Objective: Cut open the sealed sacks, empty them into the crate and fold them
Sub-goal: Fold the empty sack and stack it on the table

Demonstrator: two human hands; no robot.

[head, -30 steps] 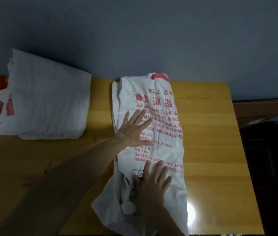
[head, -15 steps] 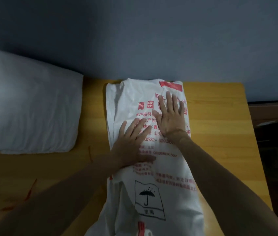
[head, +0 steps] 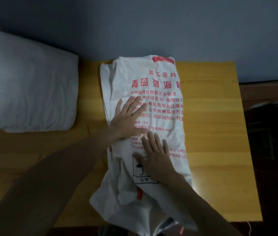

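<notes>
While both flat hands, left hand (head: 126,120) and right hand (head: 155,157), fingers spread, press the sack (head: 162,79), push air out evenly before folding.

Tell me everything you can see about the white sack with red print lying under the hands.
The sack is white, seemingly woven plastic, printed with red Chinese text, a red patch at its far end and a black umbrella symbol. Flattened, it lies lengthwise on the yellow wooden table, its crumpled near end overhanging the edge. The left hand and right hand press flat on its middle.
</notes>
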